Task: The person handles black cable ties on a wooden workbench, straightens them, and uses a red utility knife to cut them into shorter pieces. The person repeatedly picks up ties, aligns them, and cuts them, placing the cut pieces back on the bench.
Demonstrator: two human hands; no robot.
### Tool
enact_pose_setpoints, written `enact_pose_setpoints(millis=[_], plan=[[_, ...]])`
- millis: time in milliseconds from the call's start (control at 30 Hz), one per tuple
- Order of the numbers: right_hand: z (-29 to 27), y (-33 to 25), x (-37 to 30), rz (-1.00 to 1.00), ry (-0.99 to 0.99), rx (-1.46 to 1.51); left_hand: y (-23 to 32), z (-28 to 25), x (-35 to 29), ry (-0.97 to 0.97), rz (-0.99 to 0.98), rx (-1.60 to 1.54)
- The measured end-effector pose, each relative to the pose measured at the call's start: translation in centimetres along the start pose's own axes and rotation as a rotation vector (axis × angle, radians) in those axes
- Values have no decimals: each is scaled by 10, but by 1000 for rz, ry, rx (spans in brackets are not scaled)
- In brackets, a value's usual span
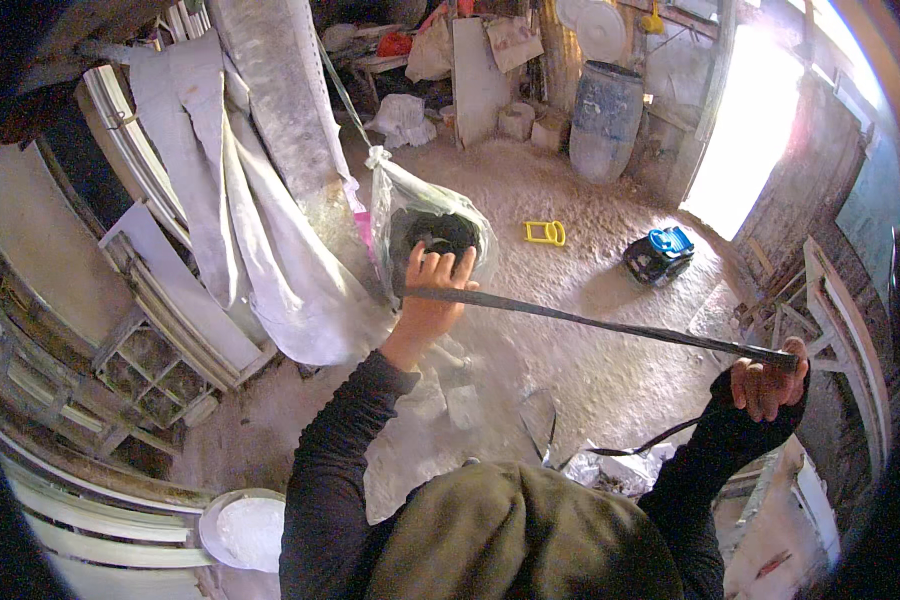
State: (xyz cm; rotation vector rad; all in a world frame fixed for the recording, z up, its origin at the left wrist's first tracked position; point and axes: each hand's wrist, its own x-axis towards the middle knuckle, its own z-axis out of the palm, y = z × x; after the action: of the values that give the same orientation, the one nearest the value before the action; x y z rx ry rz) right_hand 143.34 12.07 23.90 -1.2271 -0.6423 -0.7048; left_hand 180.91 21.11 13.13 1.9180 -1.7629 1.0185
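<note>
A long, flat black strip [610, 325] stretches taut between my two hands. My left hand [430, 290] has its fingers curled beside a clear plastic bag [410, 190], knotted at the top and hanging from a green cord. Dark, coiled-looking material [445, 230] shows in the bag, partly hidden by my fingers. The strip crosses my left hand, which seems to grip it; its exact hold there is hard to see. Off to the right, my right hand [770, 380] is closed round the strip's other stretch. A loose black tail [650, 440] hangs below my right forearm.
On the dusty floor lie a yellow plastic frame [545, 233] and a black-and-blue object [660, 255]. A blue drum [605, 120] stands at the back, left of the bright doorway [745, 130]. White sheeting [300, 290] and wooden frames [140, 370] fill the left; a white bucket [245, 530] stands lower left.
</note>
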Motion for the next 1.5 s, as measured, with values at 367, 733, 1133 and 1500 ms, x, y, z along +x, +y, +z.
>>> enact_pose_setpoints(millis=[367, 733, 1133, 1500], plan=[[-78, 29, -121, 195, -231, -255, -30, 24, -26, -70, 164, 125], [-117, 26, -68, -14, 19, -248, -15, -32, -21, -957, 11, -553], [-238, -1, -133, -29, 376, -182, -54, 4, 43, -549, -213, 140], [-428, -43, -287, 105, 690, 30, -69, -12, 43, -300, -253, -123]])
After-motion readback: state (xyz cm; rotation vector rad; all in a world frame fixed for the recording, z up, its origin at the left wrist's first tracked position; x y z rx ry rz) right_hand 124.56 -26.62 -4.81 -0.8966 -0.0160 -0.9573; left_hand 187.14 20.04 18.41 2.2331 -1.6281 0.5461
